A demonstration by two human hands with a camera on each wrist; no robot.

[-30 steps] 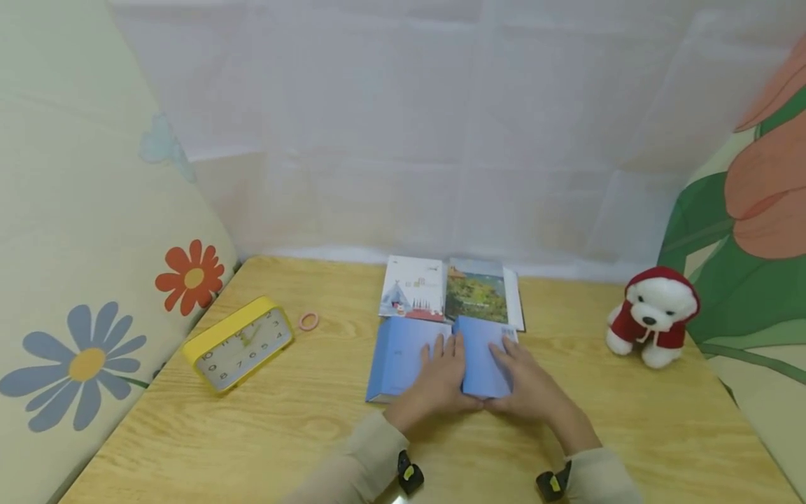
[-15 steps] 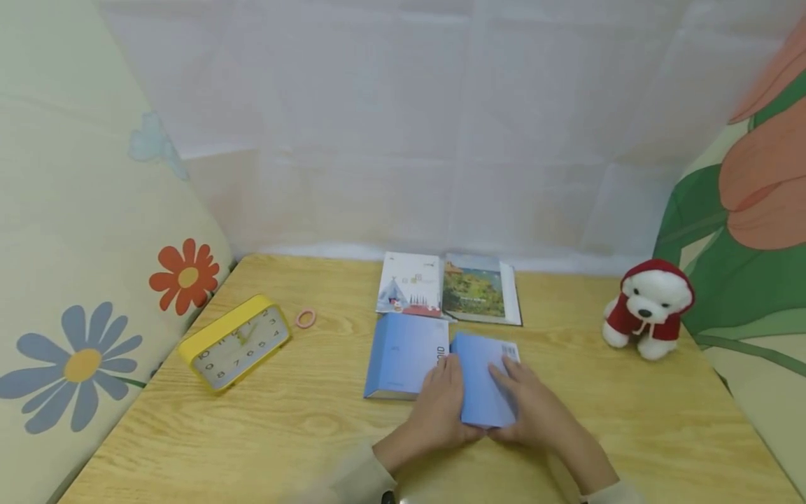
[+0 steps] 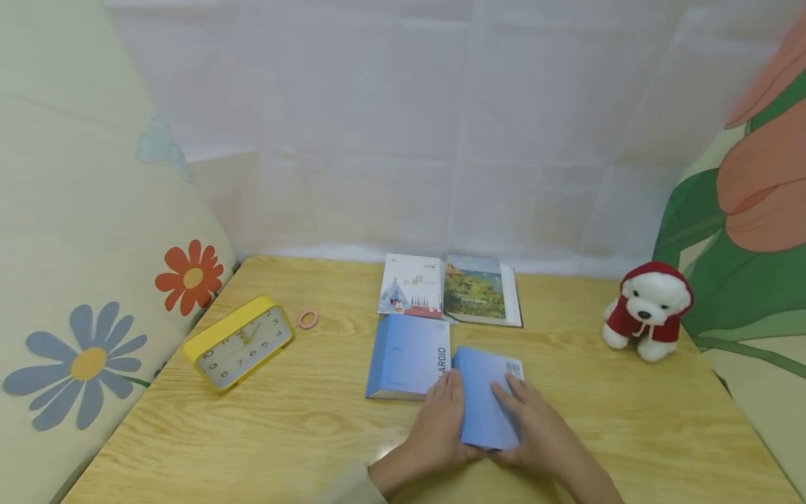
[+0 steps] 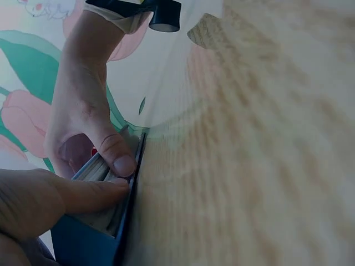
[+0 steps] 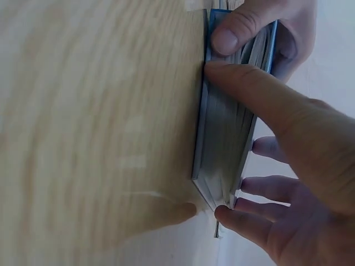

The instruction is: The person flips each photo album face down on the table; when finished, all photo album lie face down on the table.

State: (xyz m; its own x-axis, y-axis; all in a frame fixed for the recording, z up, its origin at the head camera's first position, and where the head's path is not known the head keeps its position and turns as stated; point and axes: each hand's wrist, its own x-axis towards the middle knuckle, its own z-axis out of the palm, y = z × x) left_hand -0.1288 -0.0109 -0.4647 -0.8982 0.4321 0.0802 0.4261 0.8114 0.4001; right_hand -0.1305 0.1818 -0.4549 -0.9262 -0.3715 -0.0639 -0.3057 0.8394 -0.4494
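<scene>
My left hand (image 3: 436, 430) and right hand (image 3: 543, 428) hold a thick blue book (image 3: 486, 400) between them, flat at the table's near middle. The left fingers lie along its left edge; the right fingers reach over its cover near a barcode. Both thumbs meet at the near page edge, as the left wrist view shows with the left thumb (image 4: 100, 195) and the pages (image 4: 99, 219). In the right wrist view the right thumb (image 5: 252, 88) presses on the book's edge (image 5: 224, 138). A second blue book (image 3: 409, 355), lettered "LAROID", lies just left of it.
Behind lie a white book with a tent picture (image 3: 411, 283) and a book with a landscape cover (image 3: 474, 288). A yellow clock (image 3: 239, 341) and a pink ring (image 3: 308, 319) are at left. A white plush dog in red (image 3: 651, 308) sits at right.
Both hands have drawn the right-hand blue book toward the person, away from the landscape book. More of the left blue book and its lettering now shows.
</scene>
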